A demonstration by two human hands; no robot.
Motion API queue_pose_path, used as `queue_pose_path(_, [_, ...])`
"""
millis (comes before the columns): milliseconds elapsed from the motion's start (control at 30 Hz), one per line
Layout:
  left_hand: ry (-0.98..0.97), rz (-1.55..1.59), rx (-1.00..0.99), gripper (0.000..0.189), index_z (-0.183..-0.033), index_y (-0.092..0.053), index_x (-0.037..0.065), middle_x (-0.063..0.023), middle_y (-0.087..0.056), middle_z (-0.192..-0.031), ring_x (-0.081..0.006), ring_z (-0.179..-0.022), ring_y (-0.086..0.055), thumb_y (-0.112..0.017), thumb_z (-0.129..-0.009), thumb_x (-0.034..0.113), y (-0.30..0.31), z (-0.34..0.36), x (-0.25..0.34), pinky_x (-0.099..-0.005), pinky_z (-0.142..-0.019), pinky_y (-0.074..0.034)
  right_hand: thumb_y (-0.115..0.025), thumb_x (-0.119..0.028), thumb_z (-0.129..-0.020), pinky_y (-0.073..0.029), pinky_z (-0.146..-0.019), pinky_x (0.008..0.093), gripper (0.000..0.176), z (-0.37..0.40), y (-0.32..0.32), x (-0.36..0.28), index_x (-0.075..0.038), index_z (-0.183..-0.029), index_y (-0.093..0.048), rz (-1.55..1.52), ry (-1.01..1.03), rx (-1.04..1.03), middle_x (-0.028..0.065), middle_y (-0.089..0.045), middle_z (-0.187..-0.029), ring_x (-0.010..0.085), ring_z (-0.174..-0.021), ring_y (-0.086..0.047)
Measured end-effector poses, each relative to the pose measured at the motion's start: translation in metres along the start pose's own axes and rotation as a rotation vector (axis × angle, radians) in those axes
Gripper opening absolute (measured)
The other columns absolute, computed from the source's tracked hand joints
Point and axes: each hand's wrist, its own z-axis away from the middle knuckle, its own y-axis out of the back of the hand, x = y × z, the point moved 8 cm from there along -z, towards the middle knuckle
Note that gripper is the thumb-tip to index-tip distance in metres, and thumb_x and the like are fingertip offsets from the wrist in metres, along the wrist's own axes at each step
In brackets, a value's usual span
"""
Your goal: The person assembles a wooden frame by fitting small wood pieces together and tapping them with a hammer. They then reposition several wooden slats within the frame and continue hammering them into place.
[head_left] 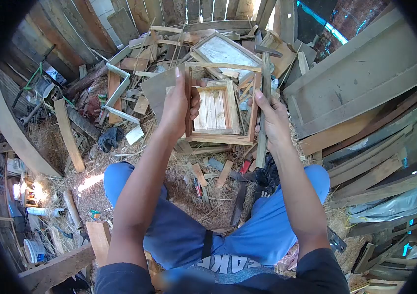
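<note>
My left hand (181, 105) is closed round the left side of a rectangular wooden frame (220, 139), thumb pointing up. My right hand (274, 120) is closed at the frame's right side. It also holds a hammer (262, 127) with a long, flat wooden handle, upright along that side, its dark head at the top. Some of the right fingers are hidden behind the wood. Through the frame's opening shows a smaller wooden box (234, 108) with a slatted bottom, partly covered by my left hand.
Behind lie a framed pale panel (223, 49), a thin board (157, 90) and many wood offcuts. Between my legs are small blocks (224, 174) and red-handled pliers (198, 188). Large planks (360, 73) lean at right; a curved board (19, 132) stands at left.
</note>
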Motion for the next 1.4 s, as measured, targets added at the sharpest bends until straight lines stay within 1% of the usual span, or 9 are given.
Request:
queue_pose_path(167, [-0.053, -0.098, 0.097, 0.067, -0.080, -0.055, 0.007, 0.0048, -0.033, -0.055, -0.0073, -0.042, -0.029, -0.036, -0.105, 0.066, 0.006, 0.002, 0.000, -0.0255, -0.039, -0.023, -0.077, -0.046, -0.092, -0.043, -0.046, 0.0231, 0.045, 0.005, -0.004, -0.003, -0.004, -0.106, -0.069, 0.038, 0.043, 0.010, 0.0001, -0.068, -0.084, 0.0054, -0.057, -0.052])
queue_pose_path(233, [-0.059, -0.095, 0.109, 0.066, -0.078, -0.053, 0.008, 0.0050, -0.033, -0.055, -0.0070, -0.042, -0.028, -0.038, -0.105, 0.066, 0.009, 0.000, -0.001, -0.0255, -0.038, -0.022, -0.077, -0.045, -0.092, -0.043, -0.046, 0.0230, 0.044, 0.008, -0.007, -0.004, -0.003, -0.106, -0.069, 0.077, 0.048, 0.022, -0.0001, -0.067, -0.083, 0.0051, -0.057, -0.052])
queue_pose_path(300, [-0.066, -0.091, 0.121, 0.065, -0.076, -0.052, 0.009, 0.0052, -0.032, -0.055, -0.0067, -0.042, -0.027, -0.040, -0.105, 0.066, 0.010, -0.001, 0.000, -0.0255, -0.038, -0.021, -0.072, -0.046, -0.095, -0.040, -0.043, 0.0207, 0.038, 0.010, -0.012, -0.009, -0.009, -0.096, -0.069, 0.051, 0.126, -0.017, -0.0029, -0.063, -0.080, 0.0036, -0.055, -0.052])
queue_pose_path(467, [-0.046, -0.061, 0.128, 0.063, -0.071, -0.047, 0.012, 0.0056, -0.033, -0.055, -0.0063, -0.042, -0.025, -0.042, -0.104, 0.065, 0.008, 0.005, 0.002, -0.0252, -0.038, -0.020, -0.073, -0.043, -0.096, -0.041, -0.044, 0.0215, 0.038, 0.005, -0.009, -0.005, -0.006, -0.101, -0.068, 0.045, 0.128, -0.016, -0.0019, -0.066, -0.082, 0.0043, -0.056, -0.053])
queue_pose_path(700, [0.006, -0.070, 0.114, 0.063, -0.072, -0.048, 0.011, 0.0062, -0.033, -0.055, -0.0062, -0.042, -0.026, -0.042, -0.104, 0.066, 0.013, 0.002, -0.002, -0.0253, -0.038, -0.020, -0.072, -0.042, -0.097, -0.042, -0.046, 0.0228, 0.041, 0.007, -0.012, -0.009, -0.002, -0.103, -0.067, 0.091, 0.166, 0.000, -0.0007, -0.067, -0.083, 0.0053, -0.057, -0.053])
queue_pose_path(1067, [-0.149, -0.152, 0.047, 0.066, -0.077, -0.053, 0.005, 0.0048, -0.036, -0.053, -0.0059, -0.040, -0.030, -0.036, -0.108, 0.060, 0.005, 0.003, 0.005, -0.0261, -0.037, -0.022, -0.068, -0.043, -0.099, -0.041, -0.044, 0.0223, 0.038, 0.002, -0.006, -0.001, -0.006, -0.096, -0.068, 0.024, 0.117, -0.003, -0.0014, -0.067, -0.081, 0.0047, -0.055, -0.053])
queue_pose_path(1300, [-0.069, -0.165, 0.038, 0.064, -0.078, -0.053, 0.004, 0.0046, -0.035, -0.053, -0.0061, -0.040, -0.030, -0.035, -0.109, 0.057, 0.008, -0.001, -0.008, -0.0259, -0.036, -0.024, -0.070, -0.042, -0.098, -0.040, -0.043, 0.0233, 0.036, 0.006, -0.005, 0.007, -0.006, -0.097, -0.067, -0.045, 0.016, 0.042, -0.0004, -0.066, -0.080, 0.0059, -0.054, -0.052])
queue_pose_path(1367, [-0.052, -0.039, -0.034, 0.058, -0.093, -0.056, 0.004, 0.0028, -0.041, -0.058, -0.0060, -0.041, -0.032, -0.035, -0.110, 0.056, 0.007, -0.003, -0.021, -0.0249, -0.037, -0.026, -0.070, -0.043, -0.097, -0.039, -0.043, 0.0216, 0.036, 0.003, 0.000, 0.001, -0.007, -0.095, -0.068, 0.005, 0.018, 0.029, -0.0009, -0.067, -0.081, 0.0041, -0.055, -0.053])
queue_pose_path(1400, [-0.052, -0.038, -0.035, 0.058, -0.093, -0.056, 0.004, 0.0028, -0.041, -0.058, -0.0060, -0.041, -0.032, -0.035, -0.110, 0.056, 0.002, 0.001, -0.021, -0.0249, -0.037, -0.026, -0.071, -0.044, -0.097, -0.038, -0.043, 0.0200, 0.036, 0.003, 0.001, -0.003, -0.008, -0.094, -0.069, 0.052, 0.017, 0.021, -0.0013, -0.068, -0.081, 0.0023, -0.055, -0.053])
